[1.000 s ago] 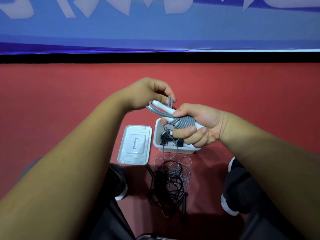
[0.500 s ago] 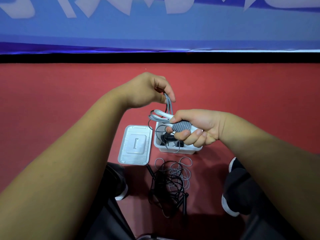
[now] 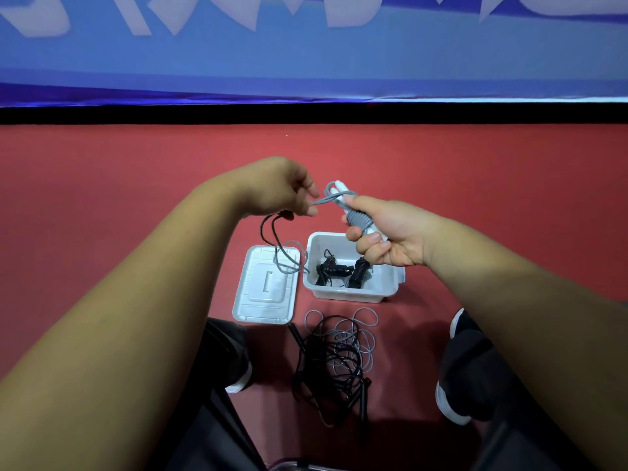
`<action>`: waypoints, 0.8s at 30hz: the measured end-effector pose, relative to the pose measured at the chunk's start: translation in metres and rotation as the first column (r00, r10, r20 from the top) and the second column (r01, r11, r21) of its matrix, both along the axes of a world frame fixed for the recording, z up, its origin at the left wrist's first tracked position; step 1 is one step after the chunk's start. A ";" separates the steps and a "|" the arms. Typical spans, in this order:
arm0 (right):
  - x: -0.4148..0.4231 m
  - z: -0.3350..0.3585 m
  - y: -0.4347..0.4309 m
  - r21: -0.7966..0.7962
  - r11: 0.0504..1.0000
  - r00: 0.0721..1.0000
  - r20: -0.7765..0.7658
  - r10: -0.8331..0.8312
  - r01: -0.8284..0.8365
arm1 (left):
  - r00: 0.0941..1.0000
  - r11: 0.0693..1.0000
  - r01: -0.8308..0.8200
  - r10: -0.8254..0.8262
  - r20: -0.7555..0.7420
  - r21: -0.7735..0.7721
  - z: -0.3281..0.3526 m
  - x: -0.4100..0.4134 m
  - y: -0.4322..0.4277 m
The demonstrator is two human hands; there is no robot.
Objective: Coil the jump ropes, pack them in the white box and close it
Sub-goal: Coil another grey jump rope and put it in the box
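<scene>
2 hands raised over 1 grey jump rope (image 3: 361,220), above and just behind the white box (image 3: 346,294). At the right hand (image 3: 390,232): fingers curled round the bundle, gripping the white handles (image 3: 339,185) with several grey turns wound tight about them, directly above the far right corner of the box. At the left hand (image 3: 285,193): fingertips pinched on the free cord (image 3: 328,198), drawn taut across to the bundle, up and to the left of the box. From the same hand, a slack tail (image 3: 287,258) hanging in a loop above the lid (image 3: 263,290), dark near the hand, grey lower down. Lid off, lying flat just left of the box. Box open, holding black coiled ropes (image 3: 339,270); exact count not readable. On the red floor (image 3: 475,171), a loose tangle (image 3: 334,355) of black and grey cord just in front of the box, between 2 shoes (image 3: 457,368). Step in hand, by judgement: winding of the grey rope round its handles, well advanced but not finished; packing partly done, closing not begun. For the next move: carry the taut cord round the bundle for 1 more turn, maintain tension with the left hand, and feed the slack tail through without snagging it on the lid or the box rim. Hold the right grip firm to prevent existing turns from slipping off the handle ends. Secure the tail end under a turn, then lower the bundle into the free space beside the black ropes.
</scene>
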State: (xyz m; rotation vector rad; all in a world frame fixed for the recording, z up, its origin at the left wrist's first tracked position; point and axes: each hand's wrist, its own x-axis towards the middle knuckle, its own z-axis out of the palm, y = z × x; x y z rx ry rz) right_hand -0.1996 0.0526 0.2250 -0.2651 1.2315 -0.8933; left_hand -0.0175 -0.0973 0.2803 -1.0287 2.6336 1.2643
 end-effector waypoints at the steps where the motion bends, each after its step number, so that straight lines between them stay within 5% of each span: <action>1: 0.001 0.000 -0.001 -0.011 1.000 1.000 0.006 -0.024 0.024 | 0.999 0.997 -0.039 0.039 0.005 0.063 -0.003 0.000 0.001; 6: 0.004 0.002 -0.001 -0.034 0.992 0.992 -0.009 -0.122 0.122 | 0.986 0.897 -0.122 0.159 -0.051 0.425 -0.011 -0.004 0.006; 10: 0.002 0.008 -0.001 -0.051 0.981 0.983 0.003 -0.185 0.185 | 0.978 0.786 -0.033 0.153 -0.143 0.617 -0.008 -0.007 0.009; 18: 0.002 0.007 0.002 -0.082 0.981 0.984 -0.023 -0.176 0.174 | 0.990 0.916 -0.138 0.113 0.088 0.376 -0.015 -0.008 0.017; 24: -0.001 0.009 0.000 -0.092 0.974 0.978 -0.011 -0.207 0.205 | 0.966 0.887 -0.182 0.243 -0.092 0.425 -0.013 -0.012 0.021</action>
